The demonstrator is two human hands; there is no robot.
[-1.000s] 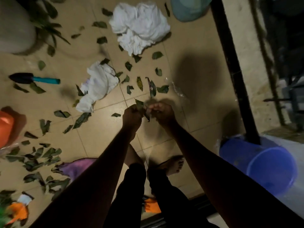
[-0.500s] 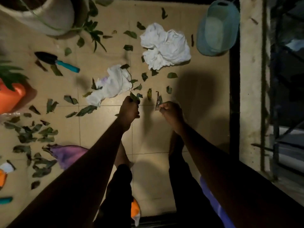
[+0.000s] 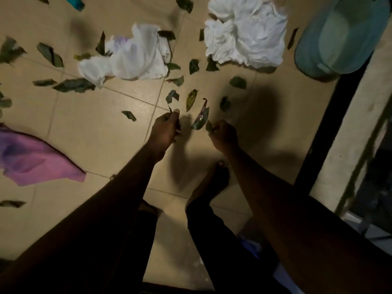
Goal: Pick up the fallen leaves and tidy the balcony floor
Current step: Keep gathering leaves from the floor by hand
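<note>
Several green fallen leaves lie scattered over the tan tiled floor (image 3: 101,128). My left hand (image 3: 164,129) is curled round a small bunch of leaves, with tips poking out past its fingers. My right hand (image 3: 223,134) pinches a small green leaf (image 3: 209,126) just beside a long curled leaf (image 3: 201,117) on the floor. A yellowish leaf (image 3: 191,99) and a dark leaf (image 3: 172,96) lie just beyond both hands. More leaves (image 3: 74,84) lie to the left.
Two crumpled white cloths lie ahead, one (image 3: 135,58) left and one (image 3: 246,30) right. A pink cloth (image 3: 36,160) is at the left. A pale teal bucket (image 3: 339,37) lies at top right beside a black rail (image 3: 331,124). My bare foot (image 3: 214,183) stands below my hands.
The view has dropped closer to the floor and shifted. Both hands stay curled on leaves, and the right hand has come down beside the long curled leaf.
</note>
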